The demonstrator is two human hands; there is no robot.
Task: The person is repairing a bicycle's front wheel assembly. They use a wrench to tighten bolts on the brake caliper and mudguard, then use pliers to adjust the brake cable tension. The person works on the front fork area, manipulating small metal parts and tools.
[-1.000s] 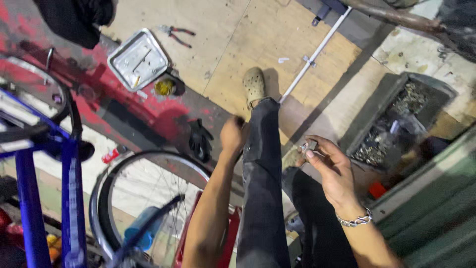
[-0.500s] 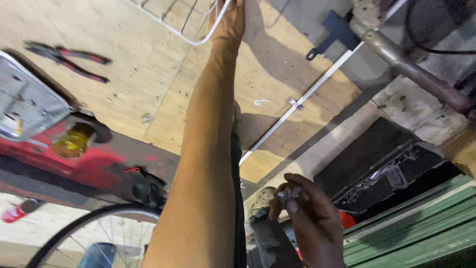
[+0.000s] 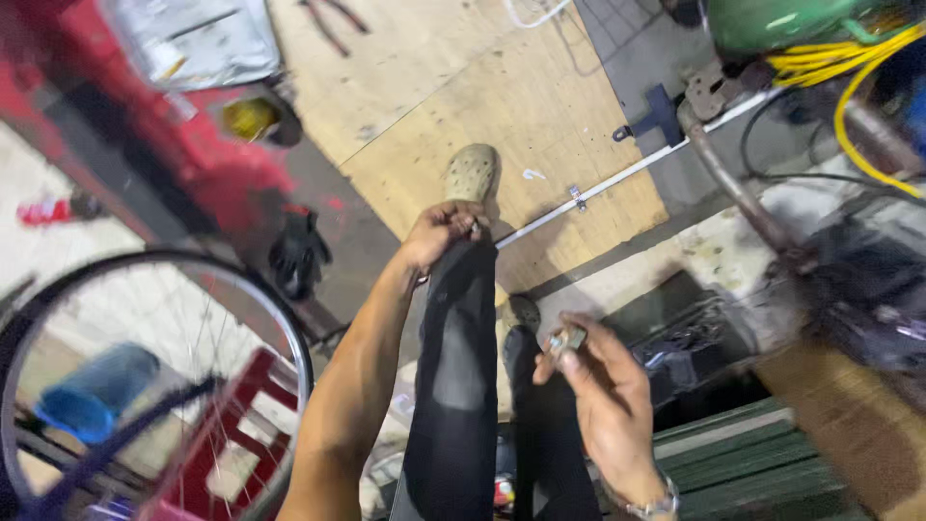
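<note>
Blue bottle (image 3: pixel 96 391) sits far left of the outstretched leg (image 3: pixel 458 386), seen through the wheel (image 3: pixel 289 338), in what looks like a bike-frame cage. Wheel stands upright just left of the leg; red stand (image 3: pixel 227 434) shows behind its spokes. Red paint covers the floor (image 3: pixel 207 159) up-left of the leg. On it: a pale, glossy rectangular package (image 3: pixel 193 39), blurred, label not readable, and just below it a round yellow tin (image 3: pixel 249 118). Black glove (image 3: pixel 297 253) lies crumpled between tin and leg.

Left hand (image 3: pixel 439 232) reaches along the leg to the shin, fingers curled shut at the trouser cuff, just short of the beige clog (image 3: pixel 471 174). Can't tell whether they pinch the fabric or a small item. My read: tugging or adjusting the cuff.

Right hand (image 3: pixel 598 386), right of the leg, is raised toward the camera, thumb and fingers closed on a small metal part (image 3: pixel 567 340). Probably held up for inspection.

Clog rests on plywood (image 3: pixel 502 106). White rod (image 3: pixel 627 174) runs diagonally right from the clog. Dark parts tray (image 3: pixel 694 338) sits just right of the right hand, in easy reach. Yellow hose (image 3: pixel 849 68) coils far right beside a green tank (image 3: pixel 772 19).
</note>
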